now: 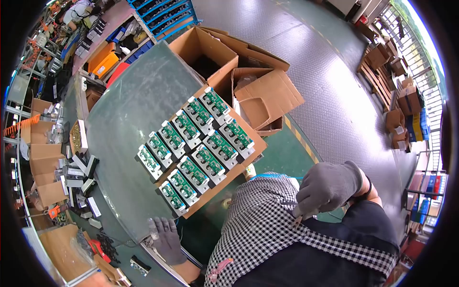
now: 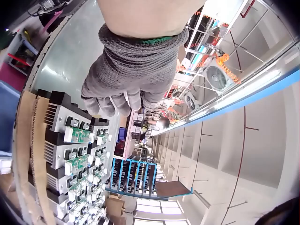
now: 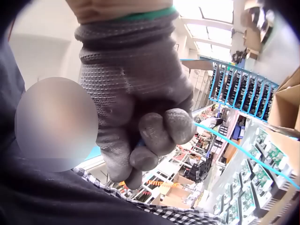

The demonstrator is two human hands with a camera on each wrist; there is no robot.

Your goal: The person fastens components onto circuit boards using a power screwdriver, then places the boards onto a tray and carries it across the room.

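Note:
Two rows of green circuit boards on metal heat sinks (image 1: pixel 193 170) lie on a cardboard sheet (image 1: pixel 258 143) at the table's edge. Near the table's front corner, the gloved left hand (image 1: pixel 167 240) rests with its fingers spread, touching no board; in the left wrist view this hand (image 2: pixel 133 77) is beside the boards (image 2: pixel 79 164). The gloved right hand (image 1: pixel 329 187) is in front of the checkered apron, right of the boards. In the right wrist view its fingers (image 3: pixel 157 133) are curled round a small blue thing (image 3: pixel 141 142), mostly hidden. A blue cord (image 3: pixel 234 144) passes behind that hand.
Open cardboard boxes (image 1: pixel 267 98) stand beyond the boards. Left on the table (image 1: pixel 129 105) side are loose metal parts (image 1: pixel 76 177) and a box of small pieces (image 1: pixel 79 136). A blue rack (image 1: pixel 165 16) stands at the back; pallets and boxes (image 1: pixel 377 57) are far right.

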